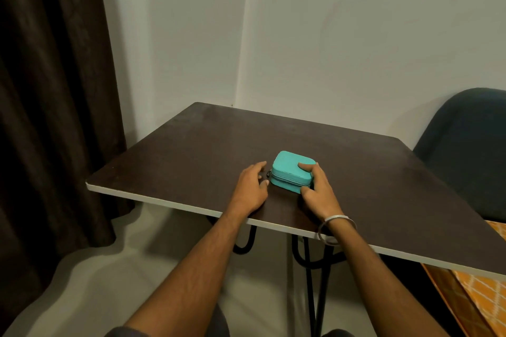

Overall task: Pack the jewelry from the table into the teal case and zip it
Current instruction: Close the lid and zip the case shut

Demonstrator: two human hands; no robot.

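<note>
I note a dark curtain (52,104) at nine o'clock, a dark blue chair (465,150) at three o'clock, orange patterned fabric (482,290) at four o'clock, and a pale wall (328,35) at twelve.

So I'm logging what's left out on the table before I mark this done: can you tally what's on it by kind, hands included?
Teal case, closed: 1
Hands on or at the case: 2 (left hand, right hand)
Loose jewelry on the table: 0 visible
Total: 3
</note>
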